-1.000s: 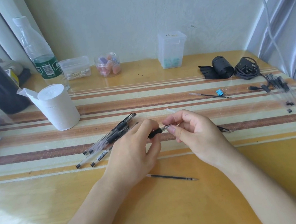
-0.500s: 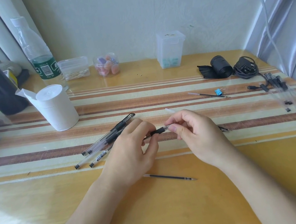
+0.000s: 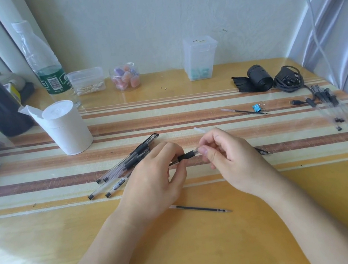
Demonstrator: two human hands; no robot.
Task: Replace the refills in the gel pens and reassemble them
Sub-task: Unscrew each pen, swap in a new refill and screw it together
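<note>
Both my hands grasp one gel pen [image 3: 189, 154] above the table [image 3: 206, 249]: left hand [image 3: 152, 179] pinches the tip end, right hand [image 3: 234, 161] pinches the clear barrel beside the black grip [image 3: 183, 157].

My table [image 3: 206, 249] is glossy yellow-orange. The cloth [image 3: 187, 108] across it bears cream, orange and brown stripes. My pen [image 3: 188, 155] has a black grip and a clear barrel. The loose refill [image 3: 201, 208] is dark. The binder clip [image 3: 256, 107] is blue; the paper roll [image 3: 66, 128], white.
</note>
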